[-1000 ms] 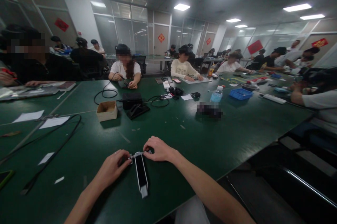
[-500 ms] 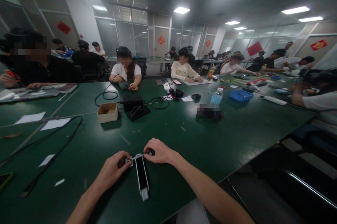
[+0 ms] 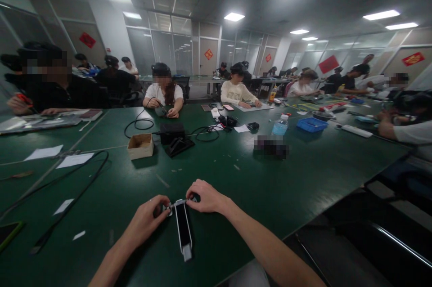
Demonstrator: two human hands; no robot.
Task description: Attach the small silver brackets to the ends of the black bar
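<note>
A long, narrow device (image 3: pixel 183 226) with a black face and a pale frame lies on the green table, its grey block-like end towards me. Small metal-looking pieces stick out on either side of its far end. My left hand (image 3: pixel 152 213) pinches the piece on the left, with fingers curled and closed. On the right, my right hand (image 3: pixel 205 195) has thumb and fingertips closed on the opposite piece. The fingers partly cover both pieces, so their exact shape is unclear.
Beyond my hands stand an open cardboard box (image 3: pixel 140 146), a black box-shaped unit (image 3: pixel 172 133) with cables, a bottle of blue liquid (image 3: pixel 280 125) and a blue basket (image 3: pixel 312 125). A black cable (image 3: pixel 76 199) runs along the left. Several people sit around the table.
The whole view has shifted slightly, so everything appears a little lower and further right. Both hands keep their pinch at the device's far end.
</note>
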